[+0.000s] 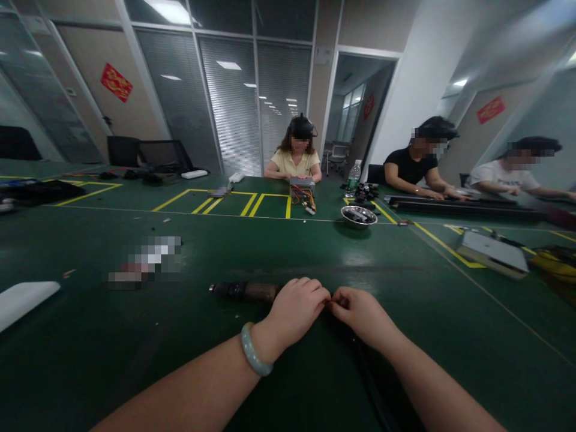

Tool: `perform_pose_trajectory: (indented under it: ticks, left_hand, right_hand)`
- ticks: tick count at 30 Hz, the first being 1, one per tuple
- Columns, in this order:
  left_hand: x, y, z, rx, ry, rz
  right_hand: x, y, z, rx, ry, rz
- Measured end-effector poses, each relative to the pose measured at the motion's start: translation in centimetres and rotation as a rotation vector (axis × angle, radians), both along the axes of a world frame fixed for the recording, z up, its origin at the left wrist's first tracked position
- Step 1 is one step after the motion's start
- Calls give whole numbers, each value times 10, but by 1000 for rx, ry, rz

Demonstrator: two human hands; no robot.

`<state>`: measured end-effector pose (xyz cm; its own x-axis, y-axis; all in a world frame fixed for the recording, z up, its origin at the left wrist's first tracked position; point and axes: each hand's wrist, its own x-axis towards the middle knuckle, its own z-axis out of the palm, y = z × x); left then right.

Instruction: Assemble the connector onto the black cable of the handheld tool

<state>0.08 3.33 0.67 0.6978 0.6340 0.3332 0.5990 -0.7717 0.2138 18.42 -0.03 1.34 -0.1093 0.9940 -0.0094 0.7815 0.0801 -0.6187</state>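
A dark electric screwdriver (252,291) lies across the green table, its metal tip pointing left and a brownish band round its body. My left hand (297,309), with a pale bangle at the wrist, is closed over the rear part of it. Right beside, at the tool's back end, my right hand (360,315) is closed in a pinch, thumb against bent forefinger, where the black cord (366,372) begins. Fingertips of both hands nearly meet there and hide the joint. From under the right hand the cord runs down toward the table's near edge.
A metal bowl (359,217) with dark parts, a water bottle (353,179) and a silver box (492,253) stand beyond. A white object (27,300) lies at left. Across the table one person handles a power supply (302,182); two others work at right.
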Motion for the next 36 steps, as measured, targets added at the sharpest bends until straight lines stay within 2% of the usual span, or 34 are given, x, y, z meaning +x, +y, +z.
perform_pose_trajectory:
  ticks: [11,18,31,36]
  left_hand:
    - [1,0,-1,15,-10,13]
    - [1,1,-2,21,-16,7]
    - [-6,4,3,-82,-26,-3]
    - [-9,4,2,-55,-30,-9]
  right_hand:
    - [4,2,-5,-4,7,28]
    - [2,1,-1,-39,23,9]
    - [-7,-5,2,-11,2,4]
    - [-8,-5,1,0,19,13]
